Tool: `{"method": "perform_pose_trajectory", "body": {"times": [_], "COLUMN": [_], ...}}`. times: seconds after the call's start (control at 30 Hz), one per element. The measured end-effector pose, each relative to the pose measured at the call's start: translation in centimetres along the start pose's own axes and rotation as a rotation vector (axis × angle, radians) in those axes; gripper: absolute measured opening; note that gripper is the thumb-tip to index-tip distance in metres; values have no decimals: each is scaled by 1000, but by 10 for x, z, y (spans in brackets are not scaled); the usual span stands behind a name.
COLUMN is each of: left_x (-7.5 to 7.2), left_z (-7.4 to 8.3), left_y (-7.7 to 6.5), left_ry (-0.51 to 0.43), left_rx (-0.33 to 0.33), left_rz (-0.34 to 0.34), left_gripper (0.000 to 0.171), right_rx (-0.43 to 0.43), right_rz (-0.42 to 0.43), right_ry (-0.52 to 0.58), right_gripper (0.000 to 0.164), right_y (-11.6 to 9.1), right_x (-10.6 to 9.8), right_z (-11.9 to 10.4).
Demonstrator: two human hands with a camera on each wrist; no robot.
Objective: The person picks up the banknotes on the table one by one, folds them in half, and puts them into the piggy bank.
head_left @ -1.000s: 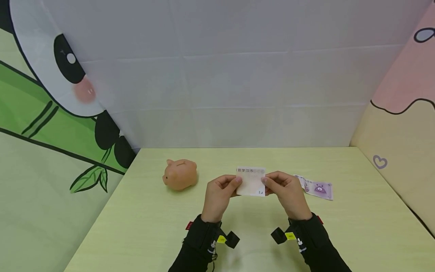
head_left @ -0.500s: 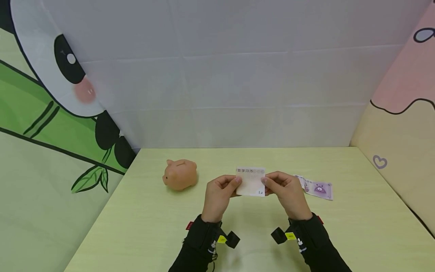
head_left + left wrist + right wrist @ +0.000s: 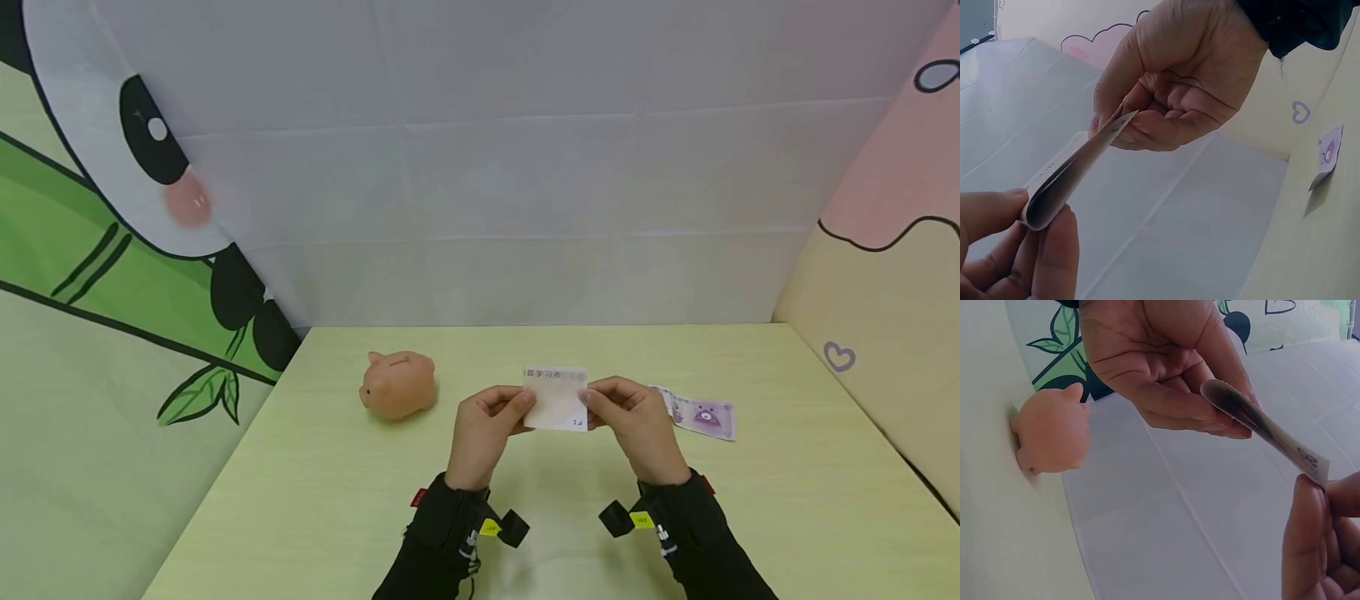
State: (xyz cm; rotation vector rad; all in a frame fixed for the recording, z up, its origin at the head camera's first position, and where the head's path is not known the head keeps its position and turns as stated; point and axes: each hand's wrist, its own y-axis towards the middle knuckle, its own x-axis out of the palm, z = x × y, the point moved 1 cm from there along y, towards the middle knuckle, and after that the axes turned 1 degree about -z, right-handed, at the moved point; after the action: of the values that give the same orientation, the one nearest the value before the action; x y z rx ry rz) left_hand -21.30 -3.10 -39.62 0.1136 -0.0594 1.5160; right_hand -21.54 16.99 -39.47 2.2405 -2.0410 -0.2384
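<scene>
- A pale folded paper (image 3: 555, 406) is held up in the air over the middle of the tabletop (image 3: 300, 508), with dark writing along its top.
- It is bent round in a loop. The round bend is by the left hand (image 3: 482, 435), and the loose ends are by the right hand (image 3: 637, 429).
- The left hand pinches the bent side between thumb and fingers, so it is nearly closed.
- The right hand pinches the other side the same way, nearly closed too.
- A purple play note (image 3: 707, 419) lies just past the right hand, between it and the tabletop's right edge. It has a little cartoon animal on it. It is creased, and the right hand hides some of it.
- A brown piggy bank (image 3: 397, 387) stands on the tabletop near the back left corner, with a slot on top. It is apart from both hands.
- Black sleeves (image 3: 431, 554) come in from the front of the tabletop. Each wrist has a small black box (image 3: 513, 528) and a yellow tag (image 3: 490, 527).
- A white sheet (image 3: 510, 183) with creases hangs behind the tabletop's back edge.
- Past the right edge, a purple heart (image 3: 838, 357) is drawn on a cream wall (image 3: 892, 325).
</scene>
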Motion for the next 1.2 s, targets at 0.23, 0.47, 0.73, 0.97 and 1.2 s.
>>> {"method": "perform_pose_trajectory", "body": {"times": [0.23,0.47,0.73,0.97,1.2], "left_x": [1,2,2,1,1], "left_z": [2,2,1,1,2], "left_y": [-1,-2,-2,-2,-2], "left_ry": [-33,-51,-67,-38,-24], "left_rx": [-1,4,0,-17,-26], "left_rz": [-48,-68,-59,-50,-43], "left_gripper": [26,26,25,24,23], "right_rx": [-1,-12,-7,7,14], "right_rz": [30,33,27,33,42], "right_ry": [4,62,89,83,77], "right_gripper": [25,22,20,18,20], "right_y": [0,1,1,1,0], "right_x": [-4,-7,-7,-6,-5], "right_z": [-1,0,-1,-1,-1]}}
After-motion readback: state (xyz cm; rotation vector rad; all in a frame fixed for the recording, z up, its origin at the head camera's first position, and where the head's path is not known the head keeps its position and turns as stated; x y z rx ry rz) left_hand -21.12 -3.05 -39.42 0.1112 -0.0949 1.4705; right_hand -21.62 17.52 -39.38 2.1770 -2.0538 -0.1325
